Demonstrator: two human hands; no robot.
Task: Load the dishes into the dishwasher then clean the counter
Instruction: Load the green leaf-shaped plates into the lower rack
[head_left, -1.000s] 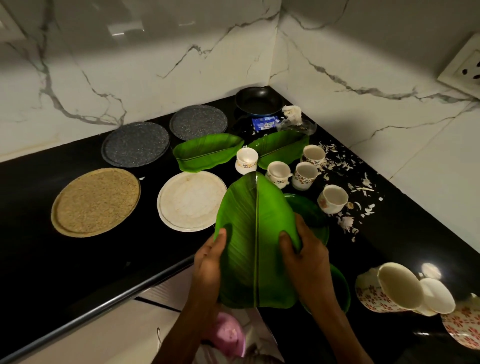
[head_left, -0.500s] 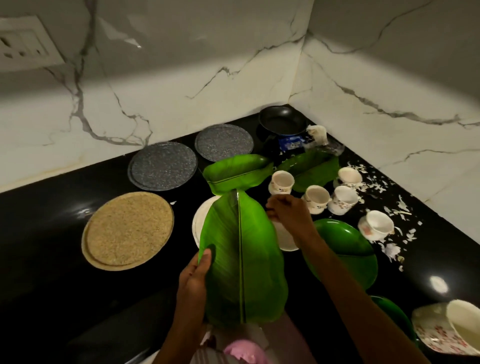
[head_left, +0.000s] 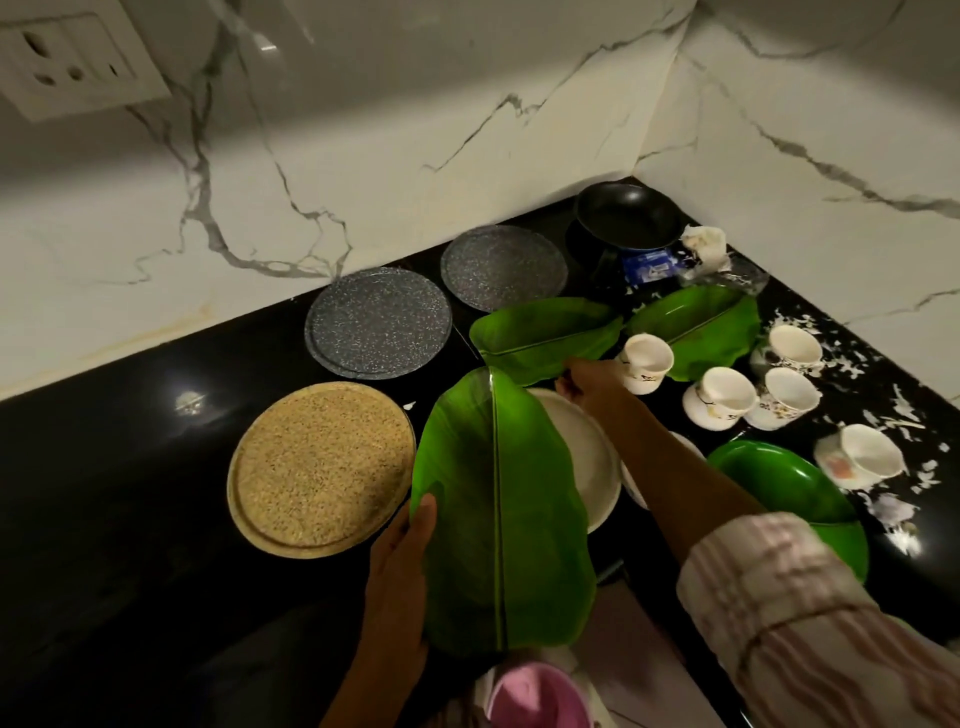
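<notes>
Your left hand (head_left: 402, 577) grips the near-left rim of a green leaf-shaped plate (head_left: 498, 519), thumb over the edge, and holds it tilted above the front of the black surface (head_left: 130, 467). Your right hand (head_left: 587, 382) reaches across to the second leaf-shaped plate (head_left: 545, 332), which lies flat just behind the white plate (head_left: 592, 462). Its fingertips are at that plate's near rim, but whether they have closed on it cannot be told from here.

To do this well, hook the fingers under that near rim and lift the edge first; a shallow, smooth plate is likely to slip if pinched from above. Keep your wrist clear of the teacup (head_left: 644, 361) just to its right, since a nudge could tip it.

Then stack it on the plate you already hold, leaf tips aligned, so one hand can steady both. A third leaf-shaped plate (head_left: 696, 325) lies further right, with cups around it.
</notes>
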